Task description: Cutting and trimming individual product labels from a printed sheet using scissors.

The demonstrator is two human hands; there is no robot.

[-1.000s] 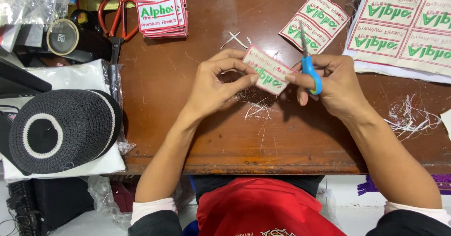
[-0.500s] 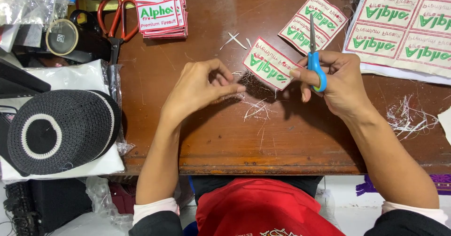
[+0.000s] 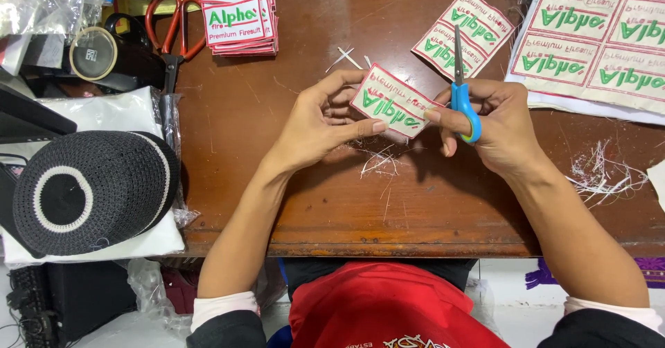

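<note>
My left hand pinches a white embroidered patch with a red border and green lettering, held just above the brown wooden table. My right hand grips small blue-handled scissors, blades pointing away from me, and its fingertips also touch the patch's right edge. Loose white thread trimmings lie on the table under the patch.
A stack of finished patches lies at the back, two loose patches beyond the scissors, an uncut patch sheet at right. Red-handled scissors, a tape roll and a black knitted cap sit left. More threads lie right.
My left hand let go of the patch half a second ago and has now taken hold of it again; the patch has been turned slightly between both hands.
</note>
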